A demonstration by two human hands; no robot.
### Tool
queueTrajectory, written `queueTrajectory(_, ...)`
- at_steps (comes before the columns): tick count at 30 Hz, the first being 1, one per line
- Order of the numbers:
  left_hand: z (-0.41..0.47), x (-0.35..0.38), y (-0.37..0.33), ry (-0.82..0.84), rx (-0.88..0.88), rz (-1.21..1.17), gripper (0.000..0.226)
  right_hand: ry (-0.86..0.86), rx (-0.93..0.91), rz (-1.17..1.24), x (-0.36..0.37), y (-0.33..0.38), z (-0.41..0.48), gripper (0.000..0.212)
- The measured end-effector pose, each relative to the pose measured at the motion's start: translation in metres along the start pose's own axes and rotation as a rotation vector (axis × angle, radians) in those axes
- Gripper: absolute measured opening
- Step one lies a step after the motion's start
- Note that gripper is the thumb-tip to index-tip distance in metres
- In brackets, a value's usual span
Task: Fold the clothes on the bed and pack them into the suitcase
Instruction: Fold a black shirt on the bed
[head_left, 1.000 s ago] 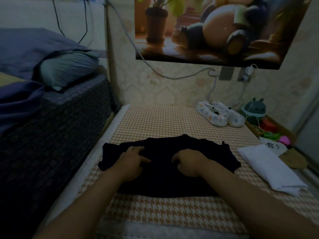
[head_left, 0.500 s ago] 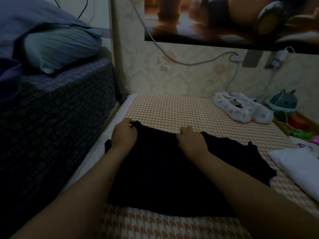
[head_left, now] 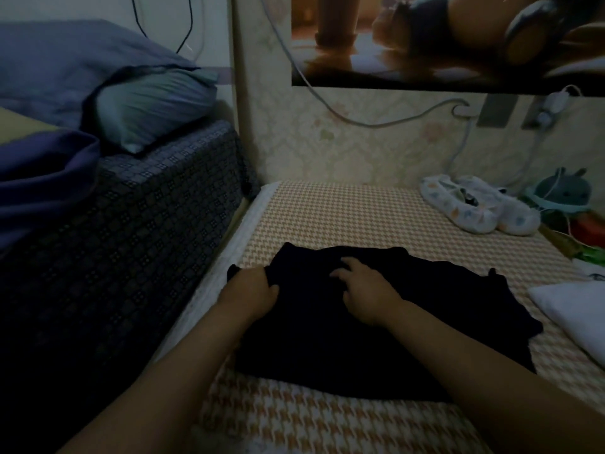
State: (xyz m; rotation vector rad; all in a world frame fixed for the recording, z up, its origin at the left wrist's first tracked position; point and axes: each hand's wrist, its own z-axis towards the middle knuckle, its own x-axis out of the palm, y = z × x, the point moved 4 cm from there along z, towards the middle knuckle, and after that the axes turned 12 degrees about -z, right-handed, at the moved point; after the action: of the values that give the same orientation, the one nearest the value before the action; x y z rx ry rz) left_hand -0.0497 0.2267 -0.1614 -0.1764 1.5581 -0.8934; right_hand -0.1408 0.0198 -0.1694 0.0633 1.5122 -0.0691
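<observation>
The left hand [head_left: 250,290] now has its grip curled round the left edge of the black garment [head_left: 409,339] while the right hand [head_left: 365,291] presses spread fingers mid-cloth, both drawn back from its far hem, so a side fold on the bed [head_left: 360,211] seems begun

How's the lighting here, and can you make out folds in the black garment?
Head view: dim overall, brightest on the poster; the black garment is a near-featureless dark patch, folds lost; the left hand and right hand look reasonably sharp.
</observation>
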Motion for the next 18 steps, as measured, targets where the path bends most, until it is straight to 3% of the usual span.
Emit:
queueTrajectory(4, -0.036, -0.001, 0.001, 0.102, -0.184, 0.063, 0.035, 0.128, 0.006, 0.011, -0.004, 0.014, -0.032, 0.052)
queueTrajectory(8, -0.060, -0.017, -0.010, -0.017, -0.204, 0.162, 0.037, 0.139, 0.026, 0.009, -0.003, 0.026, -0.062, 0.052)
queueTrajectory(11, -0.073, -0.028, -0.015, -0.163, -0.109, -0.088, 0.039, 0.123, -0.004, -0.063, 0.001, 0.036, -0.077, 0.052)
queueTrajectory(15, -0.094, -0.034, -0.031, -0.249, -0.163, -0.611, 0.030, 0.073, -0.008, -0.035, -0.004, 0.045, -0.090, 0.055)
queueTrajectory(17, -0.102, -0.038, -0.033, -0.272, -0.165, -0.614, 0.023, 0.014, 0.000, -0.011, -0.012, 0.046, -0.095, 0.058)
queueTrajectory(18, -0.104, -0.042, -0.031, -0.273, -0.145, -0.479, 0.017, -0.010, 0.003, -0.002, -0.016, 0.046, -0.098, 0.059)
